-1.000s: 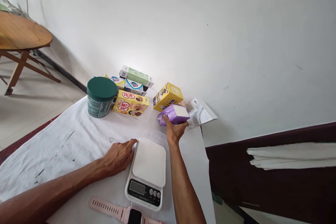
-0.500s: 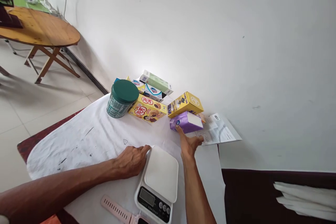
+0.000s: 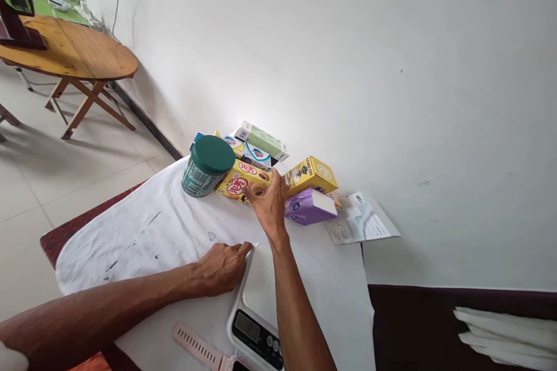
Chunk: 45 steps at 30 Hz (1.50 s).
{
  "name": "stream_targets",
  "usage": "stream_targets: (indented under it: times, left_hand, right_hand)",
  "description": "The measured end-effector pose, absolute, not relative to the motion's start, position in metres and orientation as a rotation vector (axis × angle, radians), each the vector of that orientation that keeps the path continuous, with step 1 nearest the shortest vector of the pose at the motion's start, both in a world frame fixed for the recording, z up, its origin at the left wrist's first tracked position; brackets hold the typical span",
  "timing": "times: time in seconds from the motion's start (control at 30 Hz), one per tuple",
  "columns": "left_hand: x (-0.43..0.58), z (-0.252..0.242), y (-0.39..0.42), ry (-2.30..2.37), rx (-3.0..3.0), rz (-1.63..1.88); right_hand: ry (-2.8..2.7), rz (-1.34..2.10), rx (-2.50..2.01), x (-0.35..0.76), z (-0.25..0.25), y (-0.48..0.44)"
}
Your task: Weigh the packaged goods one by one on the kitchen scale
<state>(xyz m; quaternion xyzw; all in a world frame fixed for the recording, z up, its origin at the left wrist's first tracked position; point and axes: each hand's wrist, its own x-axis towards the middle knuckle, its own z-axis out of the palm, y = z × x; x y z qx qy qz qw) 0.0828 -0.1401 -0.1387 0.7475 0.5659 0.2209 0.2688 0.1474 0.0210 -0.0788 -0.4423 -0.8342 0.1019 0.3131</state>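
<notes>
My right hand reaches over the white cloth with fingers apart, its fingertips at the near end of a flat yellow snack box. It holds nothing. A purple box lies just right of that hand, in front of a yellow box. My left hand rests on the cloth, fingers loosely curled against the left edge of a white kitchen scale. My right forearm crosses over the scale's platform.
A green-lidded tub stands left of the snack box, with small soap boxes and a green-and-white carton behind. Paper sheets lie by the wall. A pink watch strap lies near the scale. A wooden table stands far left.
My right hand let go of the purple box, left it by the yellow box, and swung left to the flat yellow snack box. The view shifted left. My left hand stayed at the scale.
</notes>
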Motion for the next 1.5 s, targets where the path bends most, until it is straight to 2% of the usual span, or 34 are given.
stream_targets:
  times: [0.13,0.2,0.4,0.67,0.97,1.17,1.37,1.5]
  left_hand:
    - [0.082,-0.138,-0.14,1.539,2.032,0.578]
    - [0.082,-0.139,-0.141,1.55,2.029,0.568]
    - [0.083,-0.142,-0.141,1.546,2.043,0.583]
    - [0.081,-0.138,-0.141,1.525,2.01,0.623]
    - [0.081,-0.146,-0.141,1.532,2.03,0.663]
    - [0.081,-0.151,-0.139,1.548,2.06,0.664]
    - [0.081,-0.155,-0.138,1.515,2.041,0.762]
    - [0.081,-0.154,-0.138,1.502,2.02,0.802]
  right_hand:
    - [-2.42,-0.039,-1.223,0.153,-0.071,0.026]
    - [-2.461,-0.089,-1.219,0.159,-0.064,0.023]
    - [-2.296,0.234,-1.108,0.193,-0.03,-0.005]
    - [-2.024,0.392,-1.474,0.304,0.009,-0.079]
    - [-2.049,0.509,-1.599,0.338,-0.019,-0.125]
    - [-1.838,0.652,-1.581,0.352,-0.027,-0.13]
    - [-1.715,1.041,-1.617,0.368,-0.049,-0.132]
    - [-1.538,1.339,-1.459,0.352,-0.064,-0.136]
